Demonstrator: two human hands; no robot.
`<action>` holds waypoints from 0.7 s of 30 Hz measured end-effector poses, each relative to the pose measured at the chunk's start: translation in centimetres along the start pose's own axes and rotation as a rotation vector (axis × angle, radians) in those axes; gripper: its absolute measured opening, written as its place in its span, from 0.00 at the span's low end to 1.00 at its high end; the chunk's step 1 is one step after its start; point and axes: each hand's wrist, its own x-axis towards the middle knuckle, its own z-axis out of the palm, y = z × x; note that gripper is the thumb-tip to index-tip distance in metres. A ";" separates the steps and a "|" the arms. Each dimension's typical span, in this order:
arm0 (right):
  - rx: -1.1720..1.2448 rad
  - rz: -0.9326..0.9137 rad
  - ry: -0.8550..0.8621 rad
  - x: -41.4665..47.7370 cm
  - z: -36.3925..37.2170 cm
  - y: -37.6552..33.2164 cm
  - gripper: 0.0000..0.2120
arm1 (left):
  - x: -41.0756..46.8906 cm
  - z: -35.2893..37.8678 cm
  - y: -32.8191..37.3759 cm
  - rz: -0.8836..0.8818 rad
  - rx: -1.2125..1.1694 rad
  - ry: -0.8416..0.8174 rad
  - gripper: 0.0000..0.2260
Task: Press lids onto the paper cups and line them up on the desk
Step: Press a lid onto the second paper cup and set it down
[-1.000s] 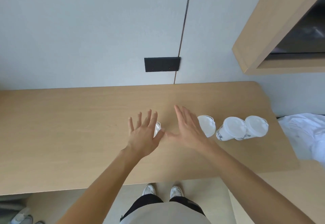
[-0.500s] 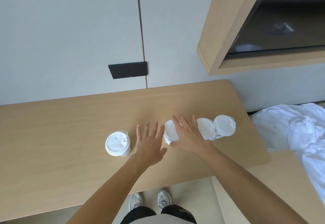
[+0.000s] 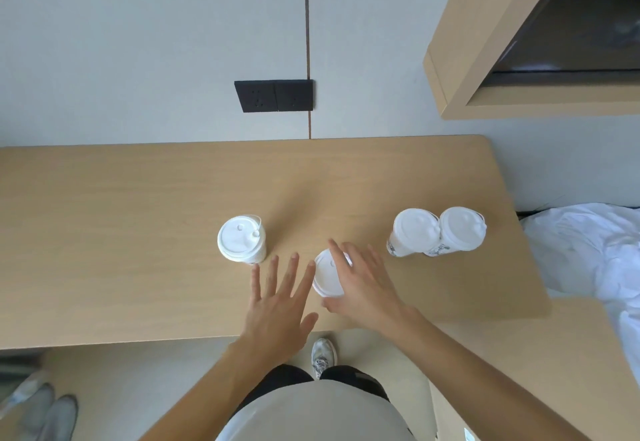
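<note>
Four white paper cups with lids stand on the wooden desk (image 3: pixel 138 215). One lidded cup (image 3: pixel 241 238) is alone at the left. A pair, cup (image 3: pixel 414 231) and cup (image 3: pixel 462 229), touch each other at the right. Between them, nearer the front edge, is a fourth lidded cup (image 3: pixel 325 279). My right hand (image 3: pixel 363 284) grips it from the right, fingers over the far rim and thumb on the near side, hiding its right half. My left hand (image 3: pixel 280 298) is spread flat just left of that cup, its index fingertip close to the lid.
A black double socket (image 3: pixel 273 95) sits on the wall behind the desk. A wooden frame with a dark screen (image 3: pixel 485 59) juts out at upper right. White cloth (image 3: pixel 588 253) lies past the desk's right end. Grey shoes (image 3: pixel 45 413) are on the floor at lower left.
The cup under my right hand has come away from the right-hand pair and now stands apart, nearer the front edge. My left hand stays spread beside it. The camera view has shifted.
</note>
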 end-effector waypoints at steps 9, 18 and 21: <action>0.053 0.005 -0.019 -1.6 0.2 -0.5 0.53 | -1.4 0.8 1.3 -0.107 -0.060 -0.052 0.32; 0.767 0.484 0.113 2.8 -1.6 -0.1 0.33 | 6.9 -1.1 3.0 -0.516 -0.842 -0.012 0.36; 0.873 0.610 0.135 4.7 -0.2 -1.2 0.32 | 9.3 0.2 4.2 -0.700 -0.964 -0.030 0.35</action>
